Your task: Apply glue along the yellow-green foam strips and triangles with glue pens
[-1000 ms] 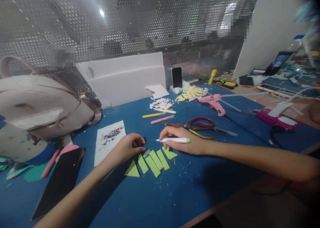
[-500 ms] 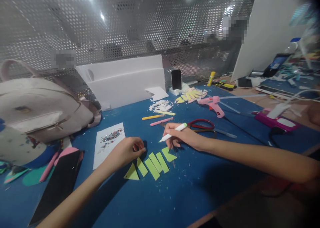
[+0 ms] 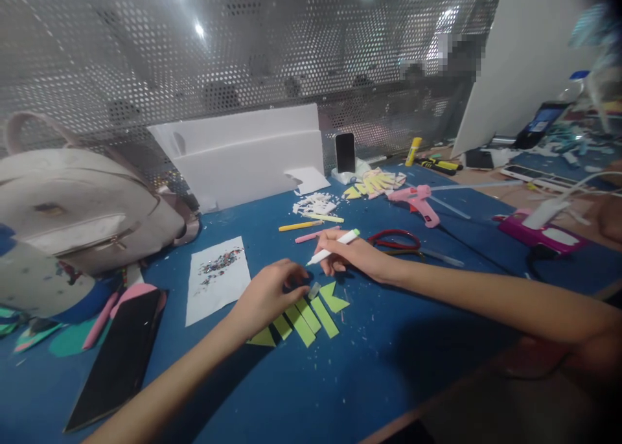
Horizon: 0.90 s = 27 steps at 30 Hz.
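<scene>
Right hand (image 3: 347,256): closed on the white marker (image 3: 334,247), thumb and fingers about its barrel.
White marker: slanted above the table (image 3: 340,392), writing tip down toward the left hand, green end up and away.
Left hand (image 3: 275,295): palm down, fingers curled, over the upper ends of the leftmost green pieces; whether it grips anything cannot be told.
Translucent piece (image 3: 315,291): small, at the tip of the left thumb; contact unclear.
Green pieces (image 3: 325,317): a row on the table below both hands, a triangle at the left end, slanting strips between, a notched piece at the right end; the left ones partly covered by the left hand.
Pink marker (image 3: 307,238): lying just beyond the right hand, partly hidden by it.
Orange marker (image 3: 294,226): lying farther back, near the pink one.
Scissors (image 3: 407,233): red handle loop visible behind the right wrist.
Glue gun (image 3: 427,216): pink, on its side, beyond the scissors.
White sheet (image 3: 207,309): left of the left hand, bearing multicoloured bits.
</scene>
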{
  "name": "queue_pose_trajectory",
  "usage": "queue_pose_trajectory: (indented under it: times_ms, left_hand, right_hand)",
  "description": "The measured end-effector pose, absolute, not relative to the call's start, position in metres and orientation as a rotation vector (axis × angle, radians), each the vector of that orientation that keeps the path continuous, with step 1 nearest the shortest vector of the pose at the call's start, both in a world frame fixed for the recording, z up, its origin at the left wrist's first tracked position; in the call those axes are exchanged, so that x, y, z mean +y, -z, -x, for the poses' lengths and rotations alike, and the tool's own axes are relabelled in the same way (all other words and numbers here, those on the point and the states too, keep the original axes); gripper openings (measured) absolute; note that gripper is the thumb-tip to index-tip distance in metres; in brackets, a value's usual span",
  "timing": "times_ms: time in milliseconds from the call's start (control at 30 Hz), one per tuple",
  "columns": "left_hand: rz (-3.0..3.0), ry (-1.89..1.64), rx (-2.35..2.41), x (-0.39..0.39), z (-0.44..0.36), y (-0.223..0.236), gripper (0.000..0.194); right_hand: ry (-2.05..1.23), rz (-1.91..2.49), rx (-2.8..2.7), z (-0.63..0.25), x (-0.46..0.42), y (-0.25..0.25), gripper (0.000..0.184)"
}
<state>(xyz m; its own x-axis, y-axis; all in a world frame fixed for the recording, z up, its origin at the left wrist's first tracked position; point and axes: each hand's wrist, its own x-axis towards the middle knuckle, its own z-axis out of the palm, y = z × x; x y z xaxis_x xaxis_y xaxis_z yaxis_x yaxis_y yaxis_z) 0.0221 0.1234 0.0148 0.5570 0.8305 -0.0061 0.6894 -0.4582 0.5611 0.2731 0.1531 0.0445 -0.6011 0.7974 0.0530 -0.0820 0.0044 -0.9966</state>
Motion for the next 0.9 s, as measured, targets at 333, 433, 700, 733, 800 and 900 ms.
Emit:
queue_pose_trajectory:
  times_ms: [333, 433, 700, 733, 800, 900]
  left_hand:
    - [-2.389, -0.292, 1.208, 0.135, -0.036, -0.005, 0.040]
    - [-2.362, -0.301, 1.245, 0.138, -0.029, -0.005, 0.039]
    - [-2.380, -0.354, 1.140, 0.134, -0.033, -0.006, 0.039]
    - [-2.383, -0.360, 1.131, 0.133, -0.033, -0.006, 0.039]
    - [-2.382, -0.385, 1.128, 0.133, -0.034, -0.007, 0.038]
    - [-2.356, -0.438, 1.136, 0.133, -0.031, -0.009, 0.038]
  right_hand:
    - [-1.543, 0.771, -1.630, -0.299, 0.154, -0.042, 0.036]
    - [-1.537, 0.775, -1.678, -0.303, 0.152, -0.039, 0.038]
    - [-1.510, 0.758, -1.772, -0.300, 0.158, -0.036, 0.039]
    - [-1.504, 0.756, -1.778, -0.300, 0.159, -0.036, 0.039]
    - [-1.493, 0.754, -1.789, -0.300, 0.158, -0.037, 0.039]
    - [-1.480, 0.759, -1.811, -0.301, 0.156, -0.037, 0.036]
